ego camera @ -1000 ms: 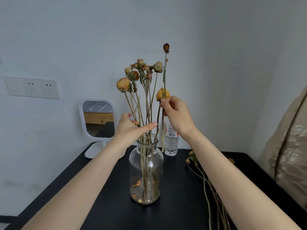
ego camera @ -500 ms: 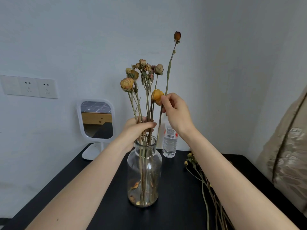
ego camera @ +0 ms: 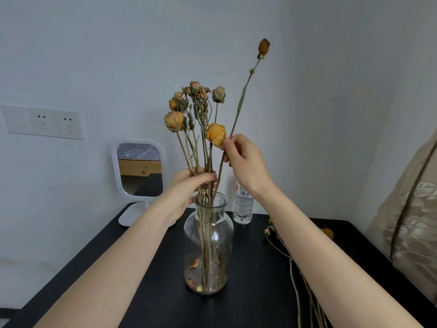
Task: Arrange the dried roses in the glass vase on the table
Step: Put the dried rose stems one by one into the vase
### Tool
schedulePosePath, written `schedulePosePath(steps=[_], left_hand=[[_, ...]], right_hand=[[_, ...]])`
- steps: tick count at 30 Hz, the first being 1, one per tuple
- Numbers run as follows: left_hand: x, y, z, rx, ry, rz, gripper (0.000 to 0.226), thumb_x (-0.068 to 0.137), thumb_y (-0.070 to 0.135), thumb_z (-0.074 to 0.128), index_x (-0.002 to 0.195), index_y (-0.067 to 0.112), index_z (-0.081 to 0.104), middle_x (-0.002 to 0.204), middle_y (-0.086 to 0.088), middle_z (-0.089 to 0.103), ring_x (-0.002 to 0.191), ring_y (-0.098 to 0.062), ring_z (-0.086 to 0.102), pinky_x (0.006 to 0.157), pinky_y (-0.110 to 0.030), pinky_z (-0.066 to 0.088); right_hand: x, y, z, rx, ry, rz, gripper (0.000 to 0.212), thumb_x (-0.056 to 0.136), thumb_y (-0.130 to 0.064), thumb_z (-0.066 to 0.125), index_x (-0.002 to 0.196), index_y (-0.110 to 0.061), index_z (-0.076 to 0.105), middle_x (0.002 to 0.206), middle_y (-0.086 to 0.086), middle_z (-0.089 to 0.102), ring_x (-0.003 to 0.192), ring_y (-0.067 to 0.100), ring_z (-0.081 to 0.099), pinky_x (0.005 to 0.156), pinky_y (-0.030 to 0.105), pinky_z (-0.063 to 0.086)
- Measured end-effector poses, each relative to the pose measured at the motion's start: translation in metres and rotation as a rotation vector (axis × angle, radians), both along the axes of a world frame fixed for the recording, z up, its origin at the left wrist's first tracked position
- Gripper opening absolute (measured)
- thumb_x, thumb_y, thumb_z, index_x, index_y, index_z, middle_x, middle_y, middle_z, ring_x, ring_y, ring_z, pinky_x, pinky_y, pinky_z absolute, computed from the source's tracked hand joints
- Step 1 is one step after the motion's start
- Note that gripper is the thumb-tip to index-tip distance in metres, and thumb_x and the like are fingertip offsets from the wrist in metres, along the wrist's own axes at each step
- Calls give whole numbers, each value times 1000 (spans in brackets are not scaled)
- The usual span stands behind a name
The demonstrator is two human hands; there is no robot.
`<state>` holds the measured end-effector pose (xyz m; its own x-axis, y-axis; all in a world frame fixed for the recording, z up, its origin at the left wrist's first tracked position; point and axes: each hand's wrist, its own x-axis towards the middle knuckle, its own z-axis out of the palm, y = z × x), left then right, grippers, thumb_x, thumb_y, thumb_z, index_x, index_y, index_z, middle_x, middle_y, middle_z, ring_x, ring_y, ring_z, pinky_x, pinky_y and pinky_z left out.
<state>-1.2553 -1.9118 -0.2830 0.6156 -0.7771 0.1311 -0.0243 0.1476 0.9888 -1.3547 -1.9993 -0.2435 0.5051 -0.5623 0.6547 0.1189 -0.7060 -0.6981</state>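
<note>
Fingers (ego camera: 205, 178) round thin, dry stems (ego camera: 209, 162) above round-shouldered glass vase (ego camera: 221, 233).

Forearms (ego camera: 113, 263) bare along their visible length; left hand (ego camera: 186, 188), right hand (ego camera: 246, 162) bare.

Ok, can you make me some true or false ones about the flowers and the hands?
1. The left hand grips the flower stems just above the vase. True.
2. The right hand holds the water bottle. False: it pinches the tall stem; the bottle stands behind the vase.
3. The vase lies on its side. False: it stands upright on the table.
4. More dried flowers lie on the table to the right of the vase. True.
</note>
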Motion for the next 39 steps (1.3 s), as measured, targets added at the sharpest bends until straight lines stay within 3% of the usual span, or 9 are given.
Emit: schedulePosePath(steps=[3, 12, 18, 25, 28, 31, 35, 37, 39], left_hand=[[1, 1, -4, -27, 20, -17, 17, 82, 15, 67, 98, 10, 65, 81, -2, 69, 82, -15, 63, 74, -31, 46], [-1, 1, -5, -37, -21, -5, 8, 81, 17, 68, 88, 16, 68, 83, -1, 71, 82, -12, 67, 72, -31, 46], [-2, 1, -5, -41, -17, 7, 8, 82, 16, 67, 90, 14, 67, 86, -3, 71, 90, -17, 66, 78, -33, 46], [-3, 2, -4, -26, -11, 33, 9, 82, 15, 67, 90, 15, 67, 90, -3, 71, 92, -18, 64, 77, -33, 47], [-5, 2, -4, -19, -9, 38, 16, 81, 16, 68, 97, 14, 67, 91, -3, 71, 94, -18, 64, 79, -33, 48], [-7, 5, -8, -15, -35, 46, 26, 78, 20, 71, 103, 19, 63, 100, -3, 70, 101, -21, 64, 93, -38, 47], [-15, 18, -20, 3, -75, 85, 62, 69, 32, 75, 124, 17, 53, 118, -1, 64, 111, -19, 58, 103, -43, 41], [-22, 29, -31, -4, -74, 148, 69, 67, 37, 74, 129, 19, 48, 123, 2, 58, 112, -13, 55, 101, -35, 42], [-33, 43, -46, -60, -85, 280, 57, 72, 38, 72, 123, 25, 50, 117, 9, 56, 107, -4, 53, 85, -20, 42]], right_hand=[[-3, 0, -12, -12, 108, 32, 25, 97, -23, 44, 83, -9, 58, 67, -4, 55, 64, 10, 50, 66, 26, 43], [-13, -6, -30, -11, 330, 42, 20, 93, -19, 51, 89, -3, 62, 75, 5, 61, 74, 17, 57, 71, 31, 49], [-11, -8, -29, 8, 336, 59, 20, 94, -26, 50, 88, -10, 63, 66, -6, 57, 63, 7, 53, 63, 20, 43], [-10, -10, -35, 21, 328, 59, 15, 93, -25, 54, 88, -13, 62, 67, -6, 57, 64, 5, 53, 62, 17, 43], [-12, -10, -36, 33, 323, 46, 13, 92, -25, 56, 87, -14, 60, 67, -6, 57, 63, 4, 53, 60, 16, 41], [-18, -11, -38, 50, 317, 9, 13, 91, -27, 57, 88, -15, 57, 66, -4, 57, 59, 3, 50, 55, 17, 37], [-36, -12, -45, 78, 305, 7, 11, 91, -27, 57, 85, -18, 55, 68, -1, 58, 60, 7, 52, 59, 21, 40], [-48, -13, -53, 84, 310, 7, 10, 91, -25, 58, 85, -17, 56, 70, 3, 59, 61, 9, 52, 58, 18, 41], [-61, -14, -64, 91, 325, 4, 10, 91, -24, 58, 87, -14, 58, 71, 4, 58, 60, 11, 50, 54, 13, 39]])
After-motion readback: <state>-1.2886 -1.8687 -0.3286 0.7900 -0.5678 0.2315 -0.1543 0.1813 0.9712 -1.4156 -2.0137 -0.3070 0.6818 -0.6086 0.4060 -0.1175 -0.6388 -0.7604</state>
